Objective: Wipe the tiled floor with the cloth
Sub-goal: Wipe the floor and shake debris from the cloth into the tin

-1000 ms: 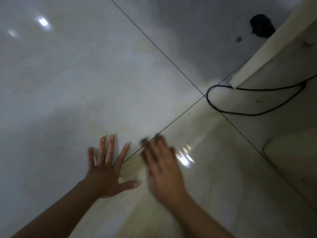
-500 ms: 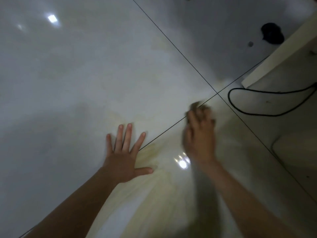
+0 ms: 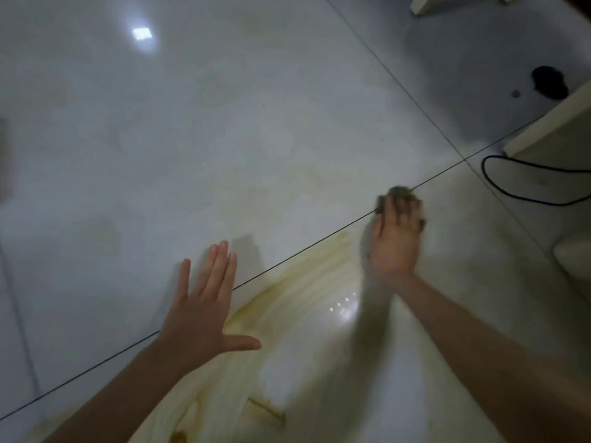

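- Floor point(image 3: 224, 123): glossy pale tiles, crossed by thin dark grout lines that meet near the upper right; a ceiling light reflects as a bright patch at the upper left.
- Yellowish streaks point(image 3: 287, 282) fan over the tile between the two forearms, just below the diagonal grout line.
- Left hand point(image 3: 204, 308) lies flat on the floor, palm down, fingers spread and thumb stretched out to the right; it grasps nothing.
- Right hand point(image 3: 395, 241) is blurred, palm down with fingers extended, pressing on the cloth point(image 3: 399, 195); whether the fingers curl around it cannot be told.
- Cloth: a small dark wad showing past the fingertips, right at the diagonal grout line, short of the grout crossing.
- Black cable point(image 3: 511, 190) loops on the floor to the right of the cloth, apart from it.
- Pale furniture edge point(image 3: 550, 126) stands at the right, above the cable.
- Dark blot point(image 3: 548, 83) and a small grey spot beside it sit on the shadowed tile at the upper right.
- Rounded pale object point(image 3: 575, 260) shows at the right edge, too cut off to identify.
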Tool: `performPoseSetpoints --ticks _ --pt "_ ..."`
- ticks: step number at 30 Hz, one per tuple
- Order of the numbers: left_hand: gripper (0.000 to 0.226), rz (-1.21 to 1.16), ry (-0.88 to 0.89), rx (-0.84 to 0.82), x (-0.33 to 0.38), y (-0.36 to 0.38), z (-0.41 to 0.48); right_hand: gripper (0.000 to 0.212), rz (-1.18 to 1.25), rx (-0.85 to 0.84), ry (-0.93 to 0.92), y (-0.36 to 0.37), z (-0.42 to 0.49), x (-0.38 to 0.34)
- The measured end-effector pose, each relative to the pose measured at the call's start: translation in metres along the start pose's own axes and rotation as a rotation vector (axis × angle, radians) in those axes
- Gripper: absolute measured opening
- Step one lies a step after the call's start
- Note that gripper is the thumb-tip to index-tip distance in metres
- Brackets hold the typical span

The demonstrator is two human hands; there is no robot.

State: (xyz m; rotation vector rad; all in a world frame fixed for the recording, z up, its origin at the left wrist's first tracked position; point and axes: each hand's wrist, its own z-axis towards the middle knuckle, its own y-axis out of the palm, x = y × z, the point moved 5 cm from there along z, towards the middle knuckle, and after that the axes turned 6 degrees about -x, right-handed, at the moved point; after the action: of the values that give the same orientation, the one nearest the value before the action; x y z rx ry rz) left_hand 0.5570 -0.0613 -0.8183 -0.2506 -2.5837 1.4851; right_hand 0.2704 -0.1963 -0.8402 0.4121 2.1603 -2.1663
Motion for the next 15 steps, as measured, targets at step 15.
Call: performPoseSetpoints --ticks 15 --pt "0.126 -0.084 -0.201 -0.044 -0.069 0.075 -0.122 0.055 -0.008 -0.099 -0.187 -0.006 -0.024 -0.008"
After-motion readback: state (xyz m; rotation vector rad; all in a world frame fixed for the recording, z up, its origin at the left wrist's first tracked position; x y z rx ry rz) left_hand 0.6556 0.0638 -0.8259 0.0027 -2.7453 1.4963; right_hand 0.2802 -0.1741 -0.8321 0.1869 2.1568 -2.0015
